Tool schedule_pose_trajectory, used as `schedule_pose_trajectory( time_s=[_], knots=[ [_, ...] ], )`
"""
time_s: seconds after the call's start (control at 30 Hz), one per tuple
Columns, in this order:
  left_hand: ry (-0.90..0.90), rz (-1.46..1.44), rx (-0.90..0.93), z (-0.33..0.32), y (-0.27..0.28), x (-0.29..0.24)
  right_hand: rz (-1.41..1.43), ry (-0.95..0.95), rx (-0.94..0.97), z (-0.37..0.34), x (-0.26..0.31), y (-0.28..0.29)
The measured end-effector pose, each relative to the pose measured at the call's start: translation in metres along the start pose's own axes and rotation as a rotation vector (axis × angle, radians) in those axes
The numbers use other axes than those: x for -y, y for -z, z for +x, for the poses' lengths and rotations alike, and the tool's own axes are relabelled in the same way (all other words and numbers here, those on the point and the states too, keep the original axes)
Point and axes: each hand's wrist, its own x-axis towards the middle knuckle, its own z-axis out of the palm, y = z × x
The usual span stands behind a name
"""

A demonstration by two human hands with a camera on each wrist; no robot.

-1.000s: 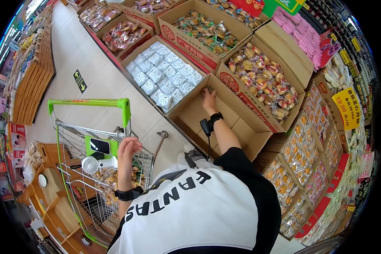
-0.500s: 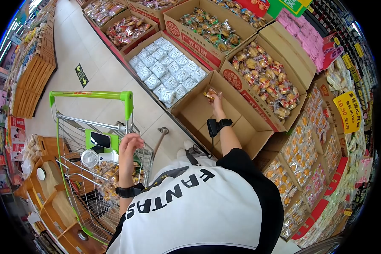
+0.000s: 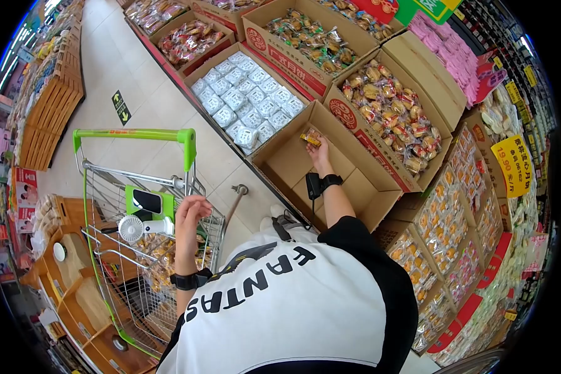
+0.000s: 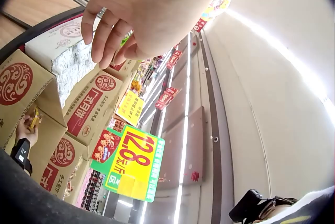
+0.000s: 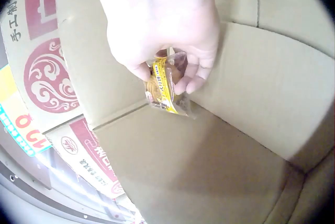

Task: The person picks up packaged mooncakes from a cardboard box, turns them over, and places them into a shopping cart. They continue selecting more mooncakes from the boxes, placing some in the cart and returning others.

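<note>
My right hand (image 3: 320, 154) pinches a wrapped mooncake (image 5: 168, 83) between thumb and fingers, inside a deep cardboard box (image 3: 285, 167). Its wrapper is clear with a yellow printed band, and the golden pastry shows through. In the right wrist view the mooncake hangs below the fingers, over bare cardboard. My left hand (image 3: 192, 215) is raised beside the shopping cart (image 3: 187, 149), its fingers loosely bent around nothing. The left wrist view shows that same hand (image 4: 144, 12) with relaxed fingers, and the right hand low at the left.
White-wrapped packets (image 3: 246, 96) fill the box to the left. Beyond stands a box of wrapped pastries (image 3: 389, 115), with flat packs (image 3: 442, 215) on the right. A phone (image 3: 148, 201) and a small white fan (image 3: 132, 229) sit on the cart, which has packaged goods inside.
My right hand has drawn back from the box's far corner, and the mooncake has come into view in its fingers. The left hand has hardly moved.
</note>
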Motion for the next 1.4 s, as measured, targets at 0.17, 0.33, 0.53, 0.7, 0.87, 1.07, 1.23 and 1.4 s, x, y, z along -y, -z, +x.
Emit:
schedule_pose_trajectory(
  time_s=[0.17, 0.33, 0.53, 0.7, 0.87, 1.07, 1.23, 1.4],
  knots=[
    [-0.001, -0.001, -0.005, -0.001, 0.0, 0.003, -0.082, -0.006, -0.033, 0.008, -0.004, 0.0],
    [0.003, 0.003, -0.024, -0.005, 0.001, 0.004, -0.231, 0.118, -0.102, -0.001, -0.006, -0.011],
    [0.003, -0.002, -0.051, -0.01, 0.003, 0.006, -0.238, 0.14, -0.109, 0.015, -0.009, -0.011],
    [0.005, -0.004, -0.073, -0.012, 0.007, 0.009, -0.154, 0.15, -0.153, 0.011, -0.011, -0.028],
    [-0.001, -0.001, -0.085, -0.015, 0.01, 0.011, -0.561, 0.447, -0.367, 0.06, -0.041, -0.003],
    [-0.01, -0.008, -0.1, -0.017, 0.018, 0.017, -0.459, 0.403, -0.35, 0.054, -0.038, 0.005],
    [-0.014, -0.016, -0.103, -0.019, 0.02, 0.02, -0.386, 0.457, -0.318, 0.047, -0.037, 0.007],
    [-0.043, -0.013, -0.107, -0.016, 0.023, 0.016, -0.637, 0.384, -0.324, 0.055, -0.022, 0.028]
  ],
)
